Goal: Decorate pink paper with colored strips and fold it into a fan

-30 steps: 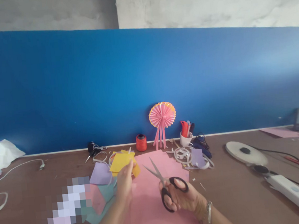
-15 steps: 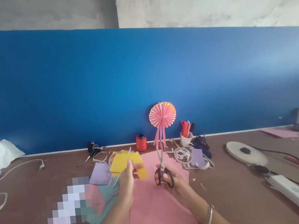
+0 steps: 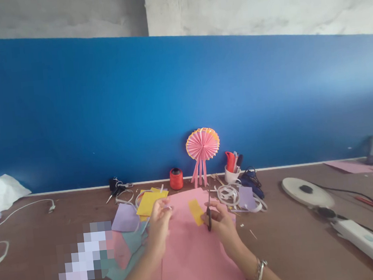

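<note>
My right hand (image 3: 223,224) grips black-handled scissors (image 3: 209,217), seen edge-on with the blades pointing up and away. A small yellow paper piece (image 3: 196,211) sits just left of the scissors, at my right fingertips; whether the fingers hold it I cannot tell. My left hand (image 3: 160,224) hovers a little apart from the yellow piece. Its fingers are curled together, and what is in them is too small to name. Both hands are over a large pink paper sheet (image 3: 191,254) on the brown table (image 3: 297,235).
Yellow sheets (image 3: 149,201), a lilac sheet (image 3: 125,217) and teal paper lie left of the pink sheet. By the blue wall stand a pink paper fan (image 3: 203,145), an orange spool (image 3: 176,178), a cup of pens (image 3: 232,171) and spare scissors (image 3: 114,191). A power strip (image 3: 367,239) and cables lie right.
My right hand turned the scissors from tilted left to upright and moved forward. The larger yellow paper held by my left hand is gone from it; a small yellow piece is by the scissors.
</note>
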`<state>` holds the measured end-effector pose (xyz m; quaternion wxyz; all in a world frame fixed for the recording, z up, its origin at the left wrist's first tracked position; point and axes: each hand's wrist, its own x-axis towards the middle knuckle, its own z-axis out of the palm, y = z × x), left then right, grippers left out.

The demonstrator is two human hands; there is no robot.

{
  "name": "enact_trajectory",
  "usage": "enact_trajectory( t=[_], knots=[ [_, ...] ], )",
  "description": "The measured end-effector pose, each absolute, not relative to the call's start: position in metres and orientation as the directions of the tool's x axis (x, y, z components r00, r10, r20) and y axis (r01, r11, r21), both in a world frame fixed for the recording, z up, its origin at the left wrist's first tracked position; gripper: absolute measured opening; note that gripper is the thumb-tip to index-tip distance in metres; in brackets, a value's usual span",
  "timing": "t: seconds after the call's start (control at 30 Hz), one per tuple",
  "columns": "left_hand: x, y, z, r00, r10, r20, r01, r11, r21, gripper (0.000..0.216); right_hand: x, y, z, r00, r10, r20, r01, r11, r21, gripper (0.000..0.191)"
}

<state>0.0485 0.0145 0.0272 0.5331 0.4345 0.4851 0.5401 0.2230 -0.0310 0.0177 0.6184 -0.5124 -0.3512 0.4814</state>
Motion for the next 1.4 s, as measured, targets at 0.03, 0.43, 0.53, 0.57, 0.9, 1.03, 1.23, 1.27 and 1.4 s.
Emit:
enact_trajectory(
  t=[0.03,0.43,0.53,0.57,0.9,1.03,1.23,1.27,1.4],
  knots=[
    [0.043,0.021,0.024,-0.110,0.993,-0.039,-0.188,0.018,0.982,0.014,0.224,-0.030,0.016,0.290,0.955,-0.054,-0.236,0.017,-0.972,0.049],
    [0.011,0.054,0.005,-0.373,0.924,-0.080,-0.277,-0.029,0.961,0.040,0.227,-0.024,-0.003,0.189,0.982,0.019,-0.219,0.061,-0.974,0.048],
    [0.013,0.052,0.007,-0.357,0.933,-0.052,-0.311,-0.066,0.948,0.042,0.227,-0.024,-0.003,0.182,0.983,0.017,-0.208,0.055,-0.977,0.049],
    [0.013,0.052,0.008,-0.353,0.934,-0.053,-0.315,-0.065,0.947,0.041,0.226,-0.025,-0.003,0.182,0.983,0.016,-0.199,0.053,-0.978,0.048],
    [0.014,0.053,0.007,-0.364,0.923,-0.123,-0.306,0.006,0.952,0.033,0.227,-0.024,-0.001,0.158,0.987,0.024,-0.186,0.054,-0.981,0.048],
    [0.014,0.053,0.005,-0.355,0.930,-0.093,-0.259,-0.002,0.966,0.036,0.227,-0.024,-0.002,0.146,0.989,0.025,-0.182,0.051,-0.982,0.047],
    [0.015,0.049,0.012,-0.341,0.936,-0.087,-0.248,-0.001,0.969,0.037,0.227,-0.024,-0.004,0.127,0.991,0.041,-0.189,0.064,-0.980,0.047],
    [0.015,0.048,0.013,-0.332,0.939,-0.084,-0.249,-0.001,0.969,0.039,0.227,-0.024,-0.003,0.129,0.991,0.037,-0.189,0.061,-0.980,0.047],
    [0.016,0.047,0.014,-0.278,0.955,-0.099,-0.257,0.026,0.966,0.040,0.227,-0.024,-0.003,0.128,0.991,0.026,-0.200,0.051,-0.978,0.047]
  ],
)
